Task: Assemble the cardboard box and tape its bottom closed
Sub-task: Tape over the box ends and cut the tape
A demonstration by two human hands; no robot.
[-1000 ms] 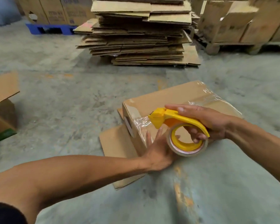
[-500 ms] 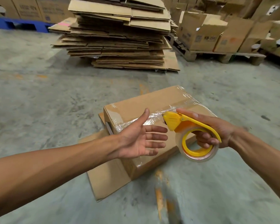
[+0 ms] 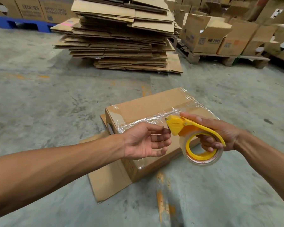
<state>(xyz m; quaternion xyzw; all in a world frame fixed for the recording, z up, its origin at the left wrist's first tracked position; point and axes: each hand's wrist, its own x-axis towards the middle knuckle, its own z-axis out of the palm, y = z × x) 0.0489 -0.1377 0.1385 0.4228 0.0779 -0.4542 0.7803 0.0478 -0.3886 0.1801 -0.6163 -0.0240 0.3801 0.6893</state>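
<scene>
A brown cardboard box (image 3: 147, 105) lies on the concrete floor with its upward face closed; clear tape runs along the seam and down the near-left corner. My right hand (image 3: 220, 135) grips a yellow tape dispenser (image 3: 187, 128) with a clear roll, held just above the box's near edge. My left hand (image 3: 144, 141) hovers palm up in front of the box, fingers apart, fingertips touching or almost touching the dispenser's nose. It holds nothing that I can see.
A loose flat cardboard sheet (image 3: 108, 177) lies under the box's near side. A tall stack of flattened cartons (image 3: 120, 36) stands behind. Open boxes sit on a wooden pallet (image 3: 226, 58) at the back right, more on a blue pallet (image 3: 23, 24) back left.
My left hand lifted off the box's near-left side, turned palm up and came close to the dispenser's nose. My right hand raised the dispenser off the box. The view tilted upward.
</scene>
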